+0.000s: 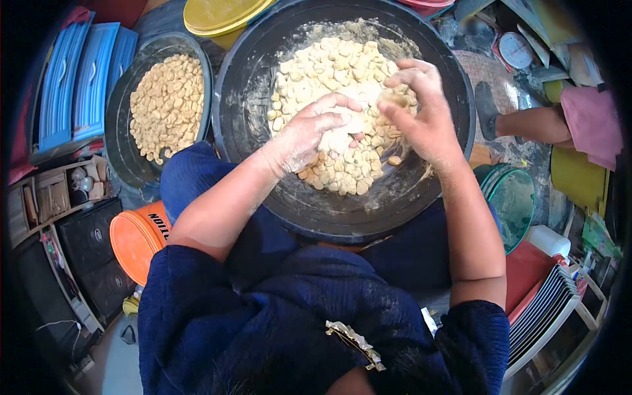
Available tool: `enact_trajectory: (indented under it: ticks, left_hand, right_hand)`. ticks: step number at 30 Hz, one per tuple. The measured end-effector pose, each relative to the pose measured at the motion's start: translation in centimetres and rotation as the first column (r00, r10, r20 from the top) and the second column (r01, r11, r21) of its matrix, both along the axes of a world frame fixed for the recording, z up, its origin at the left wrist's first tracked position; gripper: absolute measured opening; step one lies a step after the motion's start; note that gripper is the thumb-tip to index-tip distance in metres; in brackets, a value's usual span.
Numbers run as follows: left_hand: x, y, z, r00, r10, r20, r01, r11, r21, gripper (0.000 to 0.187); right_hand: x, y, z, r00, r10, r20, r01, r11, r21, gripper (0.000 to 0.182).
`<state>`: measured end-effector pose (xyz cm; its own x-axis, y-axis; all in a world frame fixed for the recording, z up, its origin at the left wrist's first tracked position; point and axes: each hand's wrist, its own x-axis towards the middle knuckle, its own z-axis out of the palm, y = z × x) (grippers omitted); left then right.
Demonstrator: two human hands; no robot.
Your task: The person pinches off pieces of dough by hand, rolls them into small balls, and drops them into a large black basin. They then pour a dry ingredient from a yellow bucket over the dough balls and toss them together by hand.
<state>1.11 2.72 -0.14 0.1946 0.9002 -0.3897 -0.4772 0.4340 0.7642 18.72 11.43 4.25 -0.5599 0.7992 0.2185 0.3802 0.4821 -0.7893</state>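
Observation:
A wide black basin (pixel 257 178) in front of me holds many small, pale yellow, flattened dough-like pieces (pixel 342 59) dusted with flour. Over the middle of the pile, my left hand (pixel 306 131) is closed around a white floury lump (pixel 337 139), its fingers powdered white. My right hand (pixel 424 118) hovers over the right part of the pile, thumb and fingers curved and apart, slightly blurred. Between them I make out no held piece.
A smaller dark basin (pixel 115 148) of browner pieces stands at left. Around me are a yellow lid (pixel 224 14), an orange bucket (pixel 135 240), a green tub (pixel 512 207) and blue drawers (pixel 95 79). Another person's leg (pixel 533 125) reaches in at right, near a round scale (pixel 515 51).

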Motion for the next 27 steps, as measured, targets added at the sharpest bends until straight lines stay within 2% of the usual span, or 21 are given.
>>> enact_trajectory:
  ticks: [2,3,4,6,7,8,10,11,12,14,15,16,17,18,19,20,22,23,24,26,27]
  left_hand:
    - [0.0,0.2,-0.6,0.999,-0.035,-0.036,0.037,0.997,0.062,0.034]
    - [-0.1,0.2,-0.8,0.995,-0.065,-0.075,0.074,0.989,0.126,0.036]
    - [0.1,0.1,-0.8,0.995,-0.065,-0.075,0.074,0.990,0.121,0.036]
    - [0.5,0.0,-0.8,0.994,0.095,0.059,-0.091,0.994,-0.066,0.044]
    - [0.5,-0.1,-0.8,0.994,0.097,0.058,-0.093,0.993,-0.069,0.044]
    - [0.4,0.0,-0.7,0.996,0.074,0.043,-0.071,0.995,-0.065,0.048]
    - [0.1,0.3,-0.6,0.999,0.028,0.014,-0.028,0.998,-0.055,0.056]
    - [-0.5,0.5,-1.0,0.994,-0.054,0.099,0.053,0.998,0.017,0.057]
    - [-0.2,0.4,-0.7,0.994,-0.053,0.098,0.051,0.999,0.018,0.057]
    - [0.5,0.3,0.2,0.963,0.146,0.226,-0.134,0.989,-0.066,0.056]
    - [0.4,0.2,0.0,0.963,0.146,0.226,-0.134,0.989,-0.064,0.056]
    - [0.2,0.0,-0.4,0.987,0.046,0.153,-0.044,0.999,-0.015,0.056]
    - [-0.1,-0.2,-0.7,0.996,-0.049,0.075,0.048,0.999,0.025,0.057]
    - [-0.4,-0.2,-0.4,0.996,-0.046,0.075,0.045,0.999,0.023,0.057]
    - [-0.8,0.0,0.0,0.983,-0.145,0.115,0.144,0.989,0.013,0.055]
    - [-1.3,0.2,0.1,0.958,-0.241,0.154,0.243,0.970,0.007,0.053]
    - [-2.7,0.6,-0.7,0.956,-0.248,0.158,0.243,0.969,0.050,0.049]
    - [-3.4,1.0,-1.3,0.962,-0.268,0.046,0.264,0.962,0.074,0.050]
    - [-3.5,1.1,-0.9,0.957,-0.281,-0.066,0.287,0.953,0.096,0.051]
    - [-2.3,0.5,0.0,0.974,-0.221,-0.040,0.225,0.967,0.120,0.048]
    - [-1.4,0.1,0.6,0.978,-0.183,-0.099,0.200,0.960,0.196,0.046]
  right_hand:
    - [-0.3,-0.5,-1.3,0.986,0.165,0.019,-0.166,0.981,0.095,0.036]
    - [-0.4,-0.9,-1.9,0.955,0.298,-0.005,-0.296,0.944,-0.145,0.047]
    - [-0.8,-1.7,-2.7,0.954,0.298,-0.006,-0.296,0.944,-0.149,0.047]
    - [-1.6,-3.2,-4.3,0.960,0.280,0.010,-0.276,0.951,-0.139,0.046]
    - [-1.6,-2.8,-4.8,0.945,0.320,0.067,-0.316,0.947,-0.066,0.045]
    - [-1.3,-2.3,-4.9,0.945,0.321,0.066,-0.317,0.946,-0.069,0.045]
    - [-1.1,-1.4,-3.5,0.947,0.312,0.079,-0.306,0.949,-0.079,0.046]
    - [-1.2,-1.5,-2.7,0.961,0.277,0.012,-0.276,0.959,-0.065,0.043]
    - [-1.4,-2.1,-2.7,0.960,0.279,0.012,-0.277,0.959,-0.064,0.043]
    - [-1.7,-3.2,-3.3,0.950,0.306,0.068,-0.311,0.948,0.073,0.036]
    - [-1.8,-3.1,-3.5,0.949,0.306,0.081,-0.313,0.946,0.087,0.033]
    - [-1.5,-2.8,-3.3,0.948,0.307,0.081,-0.313,0.946,0.088,0.033]
    - [-1.3,-2.4,-2.8,0.949,0.284,0.139,-0.277,0.959,-0.062,0.033]
    - [-1.1,-2.1,-2.4,0.942,0.269,0.200,-0.227,0.951,-0.210,0.032]
    - [-0.8,-1.7,-3.4,0.961,0.246,0.125,-0.243,0.969,-0.038,0.027]
    - [-0.6,-1.4,-3.5,0.961,0.248,0.124,-0.245,0.969,-0.040,0.027]
    - [-0.4,-1.1,-3.0,0.985,0.142,0.102,-0.105,0.946,-0.308,0.021]
    - [-0.3,-1.1,-3.3,0.996,0.084,-0.042,-0.094,0.910,-0.404,0.018]
    - [-0.4,-1.2,-3.1,0.995,0.086,-0.041,-0.095,0.909,-0.405,0.018]
    - [-0.7,-1.2,-2.6,1.000,-0.001,-0.006,-0.001,0.940,-0.341,0.016]
    - [-1.0,-1.3,-3.5,0.996,0.035,-0.081,-0.060,0.942,-0.330,0.015]
